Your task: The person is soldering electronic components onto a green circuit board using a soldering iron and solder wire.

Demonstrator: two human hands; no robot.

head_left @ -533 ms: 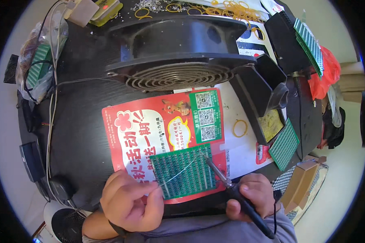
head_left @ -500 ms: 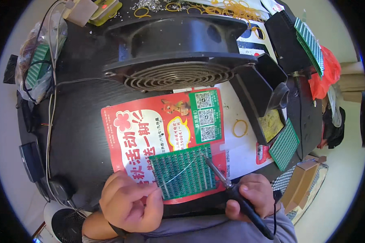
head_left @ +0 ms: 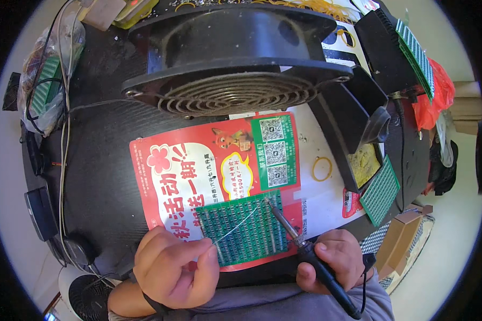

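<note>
Two hands busy: my left hand (head_left: 174, 267) pinches thin solder wire (head_left: 235, 227) over the green perfboard (head_left: 245, 227) lying on the red flyer (head_left: 198, 182), my right hand (head_left: 332, 262) grips the soldering iron (head_left: 300, 241). Board's light, stiff (probably slides easily), so I'd hold its edges.

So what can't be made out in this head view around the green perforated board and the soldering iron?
- Head view: where the soldering iron's tip meets the thin silver solder wire is too small to tell contact.
- The left hand covers the green perforated board's lower-left corner.
- The right hand hides the iron's grip.
</note>
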